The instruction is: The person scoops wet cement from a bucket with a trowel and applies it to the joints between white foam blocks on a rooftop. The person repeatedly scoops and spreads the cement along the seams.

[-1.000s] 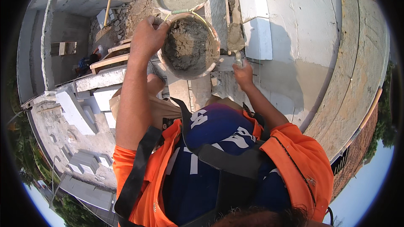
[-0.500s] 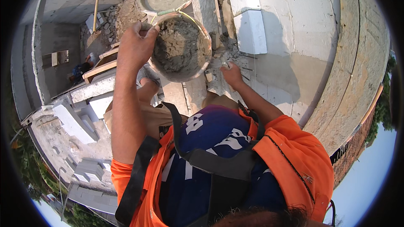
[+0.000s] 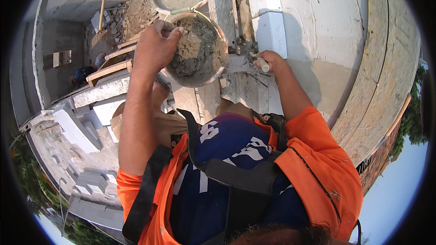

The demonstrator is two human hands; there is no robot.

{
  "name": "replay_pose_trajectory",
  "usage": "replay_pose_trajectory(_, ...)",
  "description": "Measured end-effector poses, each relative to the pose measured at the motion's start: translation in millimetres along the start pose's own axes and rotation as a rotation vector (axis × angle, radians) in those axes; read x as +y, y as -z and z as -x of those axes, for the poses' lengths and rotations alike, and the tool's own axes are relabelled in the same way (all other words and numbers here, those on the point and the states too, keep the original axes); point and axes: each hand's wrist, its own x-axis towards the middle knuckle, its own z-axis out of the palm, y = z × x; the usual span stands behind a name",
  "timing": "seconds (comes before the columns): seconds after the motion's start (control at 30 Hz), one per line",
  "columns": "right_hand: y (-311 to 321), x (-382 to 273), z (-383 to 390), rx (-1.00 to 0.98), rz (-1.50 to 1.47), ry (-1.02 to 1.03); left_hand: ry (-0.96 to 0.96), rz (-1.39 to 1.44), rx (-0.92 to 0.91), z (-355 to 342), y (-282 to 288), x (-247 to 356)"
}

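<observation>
Mortar bucket (image 3: pixel 197 50) lower, nearer now.

The mortar bucket (image 3: pixel 200 47) and white block (image 3: pixel 271 31) flank a seemingly narrow gap.

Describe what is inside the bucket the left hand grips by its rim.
The bucket holds lumpy grey mortar, gripped at the rim by the left hand. The mortar hides the bucket's bottom.

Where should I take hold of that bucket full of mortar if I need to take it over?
Grip the mortar bucket at its rim on the near left side, where the left hand already clamps it. Come from below and the left: the mortar is heaped inside, and the right hand with its tool handle works to the right.
</observation>
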Motion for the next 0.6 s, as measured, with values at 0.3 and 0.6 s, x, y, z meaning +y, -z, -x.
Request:
replay_pose_trajectory(0.3, -10.0, 0.9, 21.5, 0.028, 0.125, 0.097, 0.022, -0.034, -0.020, 5.5, 4.7, 3.4)
replay_pose_trajectory(0.6, -16.3, 8.9, 53.4, 0.071, 0.254, 0.126, 0.042, -0.106, -0.034, 7.9, 5.3, 8.5)
